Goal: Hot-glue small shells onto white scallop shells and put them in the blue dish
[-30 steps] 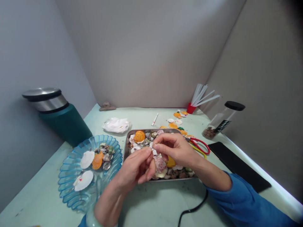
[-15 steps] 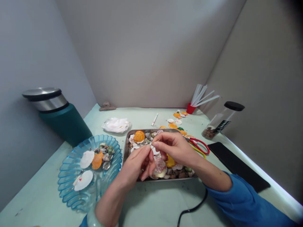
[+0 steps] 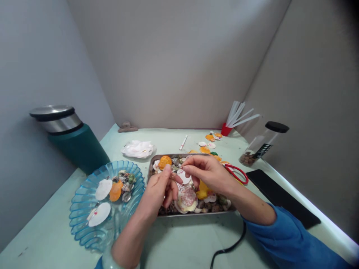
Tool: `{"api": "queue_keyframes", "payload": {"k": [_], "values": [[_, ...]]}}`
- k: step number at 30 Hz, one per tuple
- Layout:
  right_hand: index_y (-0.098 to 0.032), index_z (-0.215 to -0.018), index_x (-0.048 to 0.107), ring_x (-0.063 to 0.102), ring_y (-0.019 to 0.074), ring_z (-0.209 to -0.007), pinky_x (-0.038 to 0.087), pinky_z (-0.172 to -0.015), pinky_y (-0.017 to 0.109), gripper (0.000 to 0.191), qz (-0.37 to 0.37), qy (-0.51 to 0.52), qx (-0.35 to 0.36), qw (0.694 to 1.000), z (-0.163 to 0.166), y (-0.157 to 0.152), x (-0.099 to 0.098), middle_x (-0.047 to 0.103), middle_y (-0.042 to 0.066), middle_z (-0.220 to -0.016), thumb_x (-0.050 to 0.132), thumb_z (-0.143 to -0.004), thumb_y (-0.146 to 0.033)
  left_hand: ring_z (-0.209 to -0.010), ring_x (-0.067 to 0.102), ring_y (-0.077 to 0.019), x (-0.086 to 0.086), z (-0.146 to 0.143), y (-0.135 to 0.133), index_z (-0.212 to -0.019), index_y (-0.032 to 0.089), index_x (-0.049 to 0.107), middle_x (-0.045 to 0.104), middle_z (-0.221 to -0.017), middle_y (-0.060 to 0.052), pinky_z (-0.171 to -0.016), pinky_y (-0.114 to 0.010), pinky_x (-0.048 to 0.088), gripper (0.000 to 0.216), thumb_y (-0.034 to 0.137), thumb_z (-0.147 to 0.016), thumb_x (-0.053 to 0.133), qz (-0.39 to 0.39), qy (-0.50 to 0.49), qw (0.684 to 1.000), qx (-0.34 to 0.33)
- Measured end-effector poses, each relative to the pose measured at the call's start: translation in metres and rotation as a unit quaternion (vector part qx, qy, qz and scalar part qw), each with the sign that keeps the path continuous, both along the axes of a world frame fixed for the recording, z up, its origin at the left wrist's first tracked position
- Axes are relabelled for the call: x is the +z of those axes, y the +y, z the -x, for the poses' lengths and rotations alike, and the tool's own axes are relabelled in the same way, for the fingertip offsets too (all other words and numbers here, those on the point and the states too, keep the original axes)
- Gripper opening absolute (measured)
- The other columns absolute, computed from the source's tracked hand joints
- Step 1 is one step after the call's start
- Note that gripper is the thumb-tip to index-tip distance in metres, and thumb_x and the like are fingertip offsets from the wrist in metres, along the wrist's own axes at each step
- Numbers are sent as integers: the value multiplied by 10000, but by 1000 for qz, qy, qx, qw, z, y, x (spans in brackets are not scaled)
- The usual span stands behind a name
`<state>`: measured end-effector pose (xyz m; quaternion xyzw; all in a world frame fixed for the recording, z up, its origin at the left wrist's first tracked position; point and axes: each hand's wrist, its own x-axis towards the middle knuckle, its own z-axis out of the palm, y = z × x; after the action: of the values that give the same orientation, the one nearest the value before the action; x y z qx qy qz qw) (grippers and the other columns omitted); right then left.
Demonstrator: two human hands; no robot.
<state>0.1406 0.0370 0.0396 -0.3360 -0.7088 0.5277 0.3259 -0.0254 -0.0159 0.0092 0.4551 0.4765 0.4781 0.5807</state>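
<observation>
The left hand point(image 3: 158, 188) and right hand point(image 3: 210, 172) are positioned over a metal tray point(image 3: 196, 215), fingers curled, thumbs near fingertips; any pinched item is too small to make out, so the grip cannot be told. The tray, on the counter point(image 3: 182, 239), contains a ribbed orange shell point(image 3: 165, 161) at far left, a speckled pink-and-white shell point(image 3: 187, 199) near the front, and a flat white shell point(image 3: 184, 177) behind it.

Soft light, dark upper-right corner
</observation>
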Motion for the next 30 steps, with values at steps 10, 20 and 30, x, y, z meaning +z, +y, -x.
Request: {"api": "queue_keyframes", "payload": {"k": [10, 20, 30], "values": [[-164, -753, 612, 491, 76, -451, 388, -442, 194, 207, -30, -64, -39, 997, 0, 6, -4, 562, -29, -623, 554, -849, -338, -325, 369, -41, -1, 1, 1, -826, 148, 582, 540, -519, 46, -356, -160, 263, 362, 471, -881, 428, -71, 124, 989, 36], [-214, -931, 657, 617, 181, -815, 411, -696, 264, 164, -337, -427, -24, 839, -9, 16, -1, 693, 42, -902, 523, -892, -298, -382, 449, -91, -8, 10, 3, -609, 185, 524, 548, -472, 22, -426, -191, 328, 429, 461, -898, 366, -112, 291, 934, 175], [-141, -752, 694, 589, 291, -904, 395, -711, 307, 124, -363, -501, 44, 784, 29, 38, -8, 683, 140, -872, 730, -640, -179, -371, 447, -92, -8, 10, 4, -655, 197, 522, 561, -496, 28, -425, -193, 319, 394, 438, -912, 345, -136, 301, 926, 184]]}}
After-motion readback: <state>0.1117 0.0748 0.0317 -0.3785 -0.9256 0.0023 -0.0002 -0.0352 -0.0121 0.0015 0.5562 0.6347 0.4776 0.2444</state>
